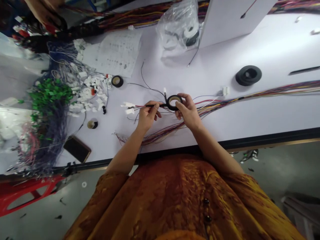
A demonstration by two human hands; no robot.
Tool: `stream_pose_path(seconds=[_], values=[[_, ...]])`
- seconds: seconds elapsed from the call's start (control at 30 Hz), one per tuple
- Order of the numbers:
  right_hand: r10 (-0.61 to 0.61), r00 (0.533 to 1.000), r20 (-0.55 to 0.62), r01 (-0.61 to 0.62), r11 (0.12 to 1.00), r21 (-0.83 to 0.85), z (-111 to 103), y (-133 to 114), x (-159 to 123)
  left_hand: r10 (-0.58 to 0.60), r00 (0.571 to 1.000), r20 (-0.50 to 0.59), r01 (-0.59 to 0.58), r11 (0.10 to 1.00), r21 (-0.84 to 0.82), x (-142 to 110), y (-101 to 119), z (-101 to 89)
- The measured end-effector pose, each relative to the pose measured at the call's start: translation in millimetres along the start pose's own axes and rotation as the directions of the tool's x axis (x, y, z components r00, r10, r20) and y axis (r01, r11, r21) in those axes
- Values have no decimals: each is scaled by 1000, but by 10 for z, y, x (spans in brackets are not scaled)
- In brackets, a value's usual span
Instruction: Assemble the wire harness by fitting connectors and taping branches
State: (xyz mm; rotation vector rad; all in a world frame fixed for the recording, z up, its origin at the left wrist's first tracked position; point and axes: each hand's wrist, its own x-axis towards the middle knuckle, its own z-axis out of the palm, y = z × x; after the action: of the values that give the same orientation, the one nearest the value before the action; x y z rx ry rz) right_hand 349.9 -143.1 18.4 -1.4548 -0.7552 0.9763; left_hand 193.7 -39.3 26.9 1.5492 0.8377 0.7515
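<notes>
My right hand (187, 110) is closed around a roll of black tape (173, 101) held just above the white table (262, 113). My left hand (148, 115) pinches a thin bundle of wires (150, 105) where black tape wraps it, right beside the roll. White connectors (128, 107) hang at the bundle's left end. The multicoloured wire harness (250, 96) runs from my hands to the right across the table.
Another tape roll (117, 81) and a nearly used one (92, 124) lie to the left, a large black roll (248, 75) to the right. A phone (77, 149) sits near the front edge. Green and white connectors (50, 96), a paper sheet (117, 53) and a plastic bag (178, 28) lie behind. Another person's hand (46, 13) is at top left.
</notes>
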Motion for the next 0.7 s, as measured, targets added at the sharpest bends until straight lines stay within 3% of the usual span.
stream_pose_path(seconds=[0.1, 0.17, 0.2, 0.27, 0.37, 0.43, 0.5, 0.57, 0.63, 0.7], values=[[-231, 969, 90, 248, 897, -365, 25, 48, -280, -67, 984, -168, 53, 995, -86, 33, 102, 79], [-315, 933, 173, 360, 820, -445, 50, 45, -354, -96, 972, -214, 71, 990, -125, -22, 194, 101], [-329, 930, 161, 367, 827, -426, 62, 24, -328, -72, 975, -211, 52, 994, -100, -67, 240, 105], [-275, 958, 81, 287, 908, -307, 85, -49, -154, 65, 990, -126, -60, 997, 46, -175, 307, 111], [-9, 997, 83, 16, 996, -83, 108, -145, 215, 252, 966, 64, -260, 932, 252, -290, 292, 120], [82, 992, 93, -81, 997, -13, 104, -134, 316, 270, 963, -8, -259, 932, 254, -281, 202, 125], [-1, 999, 45, 4, 998, -70, 80, -51, 208, 187, 963, -194, -158, 975, 159, -203, 97, 126], [-180, 981, 71, 192, 950, -244, 42, 59, -38, 38, 952, -303, -35, 999, 16, -102, 34, 128], [-303, 939, 165, 343, 868, -359, 4, 126, -266, -71, 951, -300, 45, 995, -91, -35, 42, 138], [-355, 919, 171, 394, 846, -359, -21, 104, -337, -62, 965, -256, 38, 995, -97, -38, 104, 158]])
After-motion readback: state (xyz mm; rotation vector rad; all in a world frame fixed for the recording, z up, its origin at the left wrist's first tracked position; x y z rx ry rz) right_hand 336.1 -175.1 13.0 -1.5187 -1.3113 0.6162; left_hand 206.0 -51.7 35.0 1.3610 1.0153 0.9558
